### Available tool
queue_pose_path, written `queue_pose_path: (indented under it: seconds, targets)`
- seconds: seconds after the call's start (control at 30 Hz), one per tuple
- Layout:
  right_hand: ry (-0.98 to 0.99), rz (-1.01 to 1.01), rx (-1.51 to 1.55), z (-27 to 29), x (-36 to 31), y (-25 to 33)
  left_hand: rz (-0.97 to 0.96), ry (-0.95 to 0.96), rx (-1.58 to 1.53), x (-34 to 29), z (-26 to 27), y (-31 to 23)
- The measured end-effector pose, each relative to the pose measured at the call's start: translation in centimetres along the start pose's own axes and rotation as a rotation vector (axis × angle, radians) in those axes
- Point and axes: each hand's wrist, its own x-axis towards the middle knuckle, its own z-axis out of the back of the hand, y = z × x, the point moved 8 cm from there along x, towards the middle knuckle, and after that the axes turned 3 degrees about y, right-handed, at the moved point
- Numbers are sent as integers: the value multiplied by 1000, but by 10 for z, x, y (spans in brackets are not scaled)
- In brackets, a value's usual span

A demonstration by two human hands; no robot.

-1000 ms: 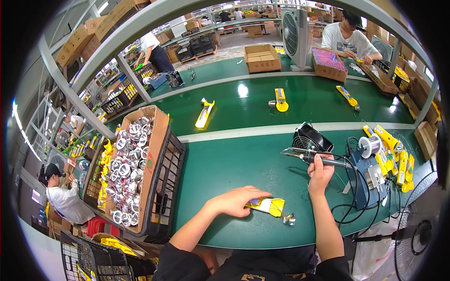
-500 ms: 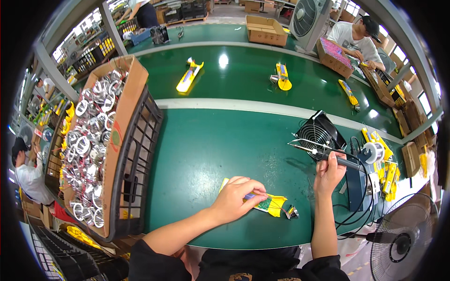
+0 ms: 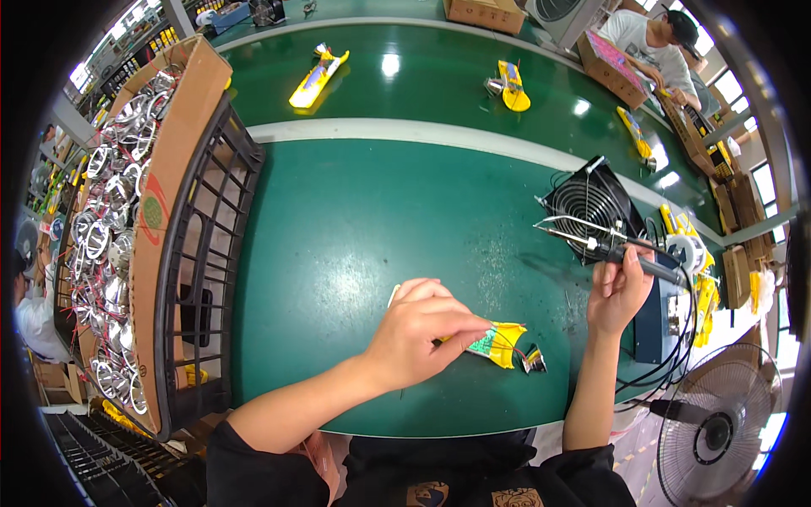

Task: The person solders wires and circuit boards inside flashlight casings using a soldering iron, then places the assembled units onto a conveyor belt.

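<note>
The left hand [image 3: 422, 334] apparently pinched a wire [image 3: 508, 341] over the yellow casing [image 3: 504, 356], which lay at that hand's three o'clock. At the casing's two o'clock, the right hand [image 3: 621, 287] gripped a soldering iron [image 3: 614, 252]. Wire positioning seemed underway, demanding steadiness next.

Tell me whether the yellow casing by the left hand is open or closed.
Open, at least at the visible end: a green circuit board shows inside the yellow casing. The left hand hides much of the rest.
</note>
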Motion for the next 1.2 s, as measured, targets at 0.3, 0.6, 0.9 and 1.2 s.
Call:
queue_pose_path:
  seconds: [0.3, 0.6, 0.9, 1.2]
  targets:
    - [162, -128, -12, -9, 2, 5, -84, 73, 107, 1, -4, -5]
    - [354, -267, -181, -26, -9, -5, -12, 105, 18, 2, -9, 3]
    - [451, -303, -195, -39, -22, -9, 17, 193, 28, 9, -12, 3]
    - [606, -295, -127, -45, -31, -15, 112, 295, -1, 13, -17, 6]
